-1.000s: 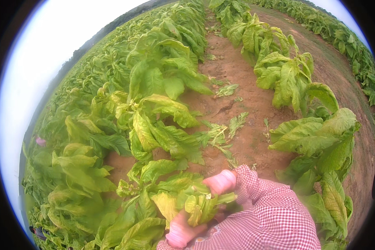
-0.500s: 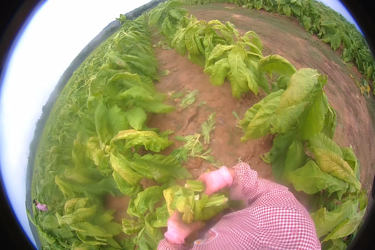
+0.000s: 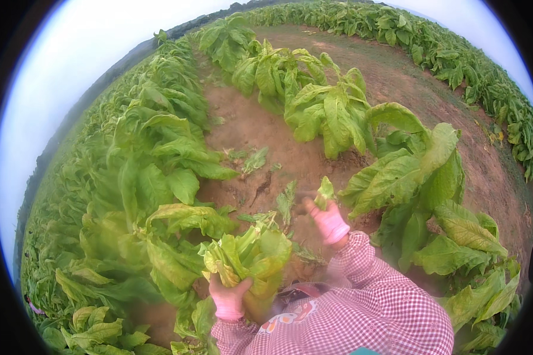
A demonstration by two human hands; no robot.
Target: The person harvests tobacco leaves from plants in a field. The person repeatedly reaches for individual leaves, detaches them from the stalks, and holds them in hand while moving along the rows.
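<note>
My left hand (image 3: 228, 296) is wrapped round a bundle of yellow-green tobacco leaves (image 3: 251, 260), held low in front of my body with the pale stalk ends up. To the right and a little farther off, my right hand (image 3: 327, 220) is apart from the bundle. Its fingers are closed on a small piece of leaf (image 3: 324, 192), which sticks up above them; the fingertips are slightly blurred. Both hands have pink wraps at the palm and wrist, below checked sleeves.
A dense row of tobacco plants (image 3: 160, 171) lines my left. More big-leaved plants (image 3: 426, 171) stand close on my right. Between them runs a strip of reddish soil (image 3: 266, 127) with torn leaf scraps (image 3: 256, 160). Another row (image 3: 456, 59) lies beyond a dirt track at the far right.
My right hand has moved away from the bundle, forward and up, with a small piece of leaf. My left hand has shifted slightly left and up, still holding the bundle, now more upright.
</note>
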